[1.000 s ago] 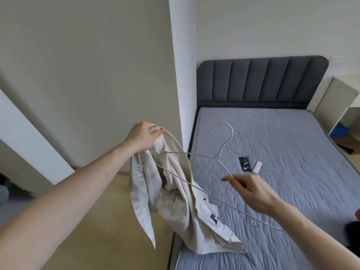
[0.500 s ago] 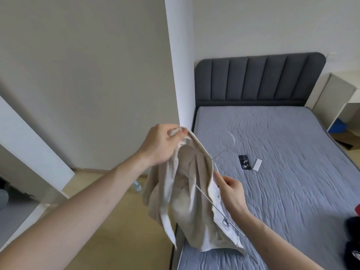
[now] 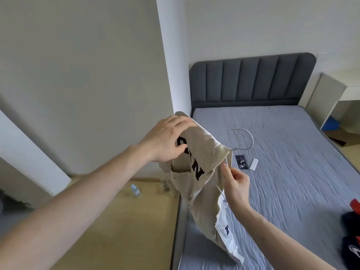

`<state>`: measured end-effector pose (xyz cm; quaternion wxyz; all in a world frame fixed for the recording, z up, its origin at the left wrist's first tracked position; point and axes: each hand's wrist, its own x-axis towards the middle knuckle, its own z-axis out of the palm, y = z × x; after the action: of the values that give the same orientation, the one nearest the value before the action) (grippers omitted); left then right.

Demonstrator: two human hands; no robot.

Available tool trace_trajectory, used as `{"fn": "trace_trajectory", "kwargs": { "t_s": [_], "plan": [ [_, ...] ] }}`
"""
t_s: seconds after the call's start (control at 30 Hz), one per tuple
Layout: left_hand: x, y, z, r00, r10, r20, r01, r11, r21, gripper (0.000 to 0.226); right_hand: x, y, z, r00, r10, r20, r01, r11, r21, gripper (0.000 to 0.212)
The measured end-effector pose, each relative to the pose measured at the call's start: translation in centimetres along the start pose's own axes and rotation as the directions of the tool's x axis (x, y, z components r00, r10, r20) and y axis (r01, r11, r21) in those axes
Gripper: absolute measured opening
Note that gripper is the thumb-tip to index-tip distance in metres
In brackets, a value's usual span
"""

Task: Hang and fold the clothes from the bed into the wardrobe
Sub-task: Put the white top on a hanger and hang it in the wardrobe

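From my remote seat I see only two arms reaching in from the bottom of the head view, both bare from the frame edge to the wrist, with no sleeve on either. The left hand [image 3: 167, 139] and the right hand [image 3: 236, 184] are bare too: no glove, and the wrists carry no watch or band. I can make out no ring, though the fingers are slightly soft in the picture.

The wall corner [image 3: 173, 75] stands close behind the left hand [image 3: 165, 141], leaving little room there. Beyond the right hand [image 3: 236, 184], the mattress [image 3: 292, 172] lies open, with only a phone [image 3: 241, 161] and white block [image 3: 254, 164] near and dark clothes [image 3: 350, 240] at the right edge.
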<state>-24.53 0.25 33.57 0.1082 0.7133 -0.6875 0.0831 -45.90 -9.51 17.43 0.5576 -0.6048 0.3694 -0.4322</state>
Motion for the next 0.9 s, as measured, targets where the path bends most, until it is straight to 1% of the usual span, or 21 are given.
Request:
{"fn": "trace_trajectory", "kwargs": {
  "t_s": [0.03,0.07,0.1,0.13,0.2,0.27,0.33,0.37,0.4,0.43,0.47,0.5,0.53,0.57,0.6,0.63,0.67,0.73,0.8,0.83,0.9],
  "plan": [
    [1.1,-0.4,0.8,0.998,-0.002,0.067,0.0,1.0,0.03,0.064,0.1,0.0,-0.1,1.0,0.013,0.001,-0.013,1.0,0.009,0.066],
    [2.1,-0.7,1.7,0.993,0.002,0.119,-0.008,0.998,0.054,0.069,0.3,0.1,-0.2,1.0,0.019,0.005,-0.019,1.0,0.018,0.068],
    [3.0,-0.9,2.6,0.989,0.015,0.145,-0.026,0.997,0.075,0.068,0.3,0.1,-0.4,1.0,0.021,0.006,-0.021,0.999,0.024,0.069],
    [3.9,-1.0,3.4,0.988,0.034,0.15,-0.048,0.995,0.092,0.063,0.4,0.1,-0.6,1.0,0.019,0.004,-0.019,1.0,0.024,0.069],
    [5.4,-0.7,4.2,0.986,0.052,0.161,-0.072,0.99,0.122,0.043,0.2,0.1,-1.1,1.0,0.007,0.014,-0.007,0.999,0.032,0.069],
    [6.4,-0.3,4.3,0.983,0.011,0.185,-0.034,0.991,0.126,0.026,-0.1,0.4,-1.9,0.999,0.005,0.034,-0.006,0.999,0.032,0.071],
    [6.8,-0.2,4.4,0.983,-0.048,0.174,0.035,0.996,0.077,0.028,-0.3,0.8,-3.0,0.997,0.009,0.08,-0.01,1.0,0.006,0.073],
    [6.7,-0.3,4.6,0.987,-0.062,0.15,0.057,0.998,0.037,0.031,-0.2,1.0,-3.7,0.994,-0.006,0.105,0.007,1.0,-0.016,0.068],
    [6.5,-0.5,4.8,0.991,-0.063,0.121,0.063,0.998,0.0,0.034,-0.1,1.4,-4.6,0.994,-0.027,0.108,0.034,0.998,-0.061,0.053],
    [6.2,-0.6,4.9,0.993,-0.065,0.095,0.069,0.997,-0.034,0.036,0.1,2.0,-5.5,0.996,-0.038,0.081,0.047,0.993,-0.112,0.036],
    [5.9,-0.8,4.9,0.994,-0.075,0.079,0.08,0.995,-0.062,0.036,0.2,2.8,-6.5,0.999,-0.036,0.038,0.041,0.987,-0.157,0.033],
    [5.6,-1.0,4.9,0.994,-0.091,0.068,0.096,0.992,-0.082,0.036,0.1,3.8,-7.5,0.999,-0.019,-0.028,0.013,0.983,-0.182,0.042],
    [5.3,-1.3,4.7,0.992,-0.11,0.054,0.115,0.989,-0.093,0.035,-0.1,4.9,-8.5,0.994,0.028,-0.108,-0.047,0.983,-0.179,0.051],
    [5.1,-1.5,4.5,0.991,-0.132,0.033,0.134,0.987,-0.094,0.036,-0.5,6.0,-9.2,0.98,0.09,-0.178,-0.117,0.982,-0.149,0.059],
    [5.0,-1.8,4.2,0.988,-0.153,0.005,0.153,0.984,-0.091,0.039,-1.1,7.2,-9.6,0.964,0.164,-0.21,-0.191,0.975,-0.114,0.067],
    [4.9,-2.0,3.8,0.985,-0.173,-0.021,0.17,0.981,-0.094,0.042,-1.8,8.2,-9.5,0.951,0.237,-0.198,-0.26,0.96,-0.099,0.077],
    [4.8,-2.2,3.3,0.981,-0.187,-0.042,0.182,0.978,-0.101,0.044,-2.3,9.3,-9.2,0.942,0.302,-0.143,-0.318,0.941,-0.111,0.085],
    [4.7,-2.4,2.3,0.977,-0.2,-0.069,0.192,0.975,-0.107,0.044,-3.0,10.4,-8.0,0.919,0.391,0.044,-0.374,0.904,-0.21,0.087],
    [4.5,-2.6,1.3,0.974,-0.212,-0.084,0.202,0.973,-0.109,0.043,-3.0,10.8,-6.0,0.895,0.399,0.201,-0.299,0.869,-0.394,0.088],
    [4.4,-2.5,0.7,0.971,-0.219,-0.095,0.208,0.971,-0.116,0.042,-2.8,10.9,-4.9,0.888,0.388,0.248,-0.237,0.847,-0.476,0.088],
    [4.0,-2.4,-0.3,0.966,-0.224,-0.129,0.207,0.969,-0.131,0.042,-2.0,10.9,-2.9,0.885,0.37,0.283,-0.135,0.785,-0.605,0.078]
  ]
}}
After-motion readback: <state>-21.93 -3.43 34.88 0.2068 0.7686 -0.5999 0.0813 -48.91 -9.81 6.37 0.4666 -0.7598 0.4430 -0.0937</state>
